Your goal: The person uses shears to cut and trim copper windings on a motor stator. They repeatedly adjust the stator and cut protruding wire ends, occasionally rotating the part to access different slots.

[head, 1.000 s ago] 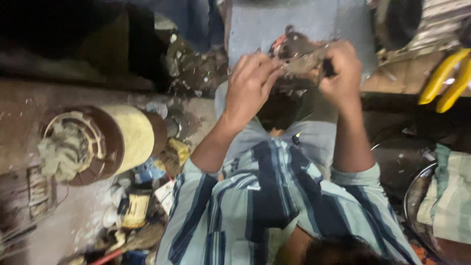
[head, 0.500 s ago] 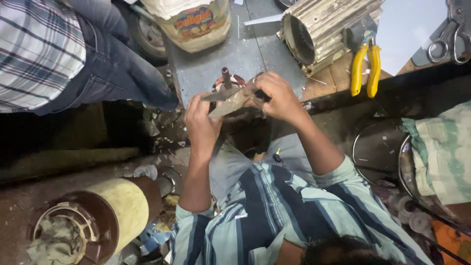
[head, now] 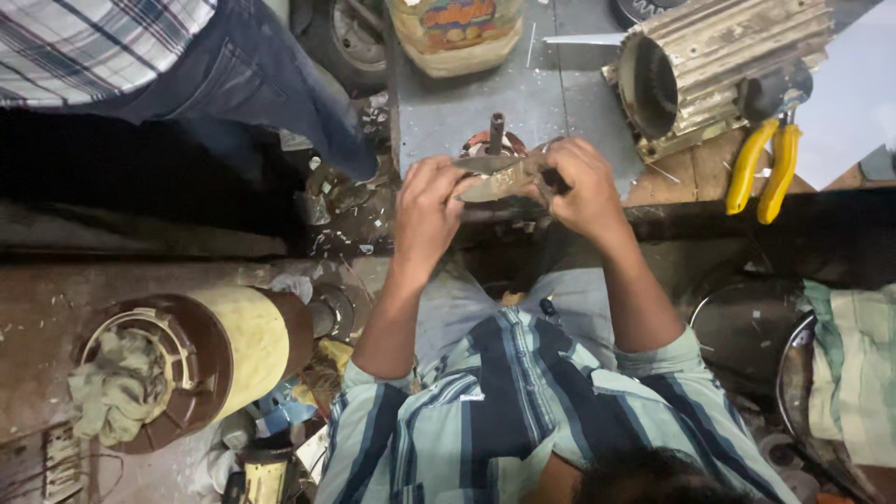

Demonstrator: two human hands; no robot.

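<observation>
Hands: while a motor (head: 723,65) lies behind, a metal part (head: 495,182) is gripped by the left hand (head: 431,207) and right hand (head: 581,187).
Pliers (head: 763,168): laid beside the motor.

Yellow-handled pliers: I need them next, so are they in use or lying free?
Lying free: the yellow-handled pliers rest on the wooden board, untouched.

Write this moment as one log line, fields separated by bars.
left hand: grips metal part | right hand: grips same part | yellow pliers: unused, on bench
</observation>
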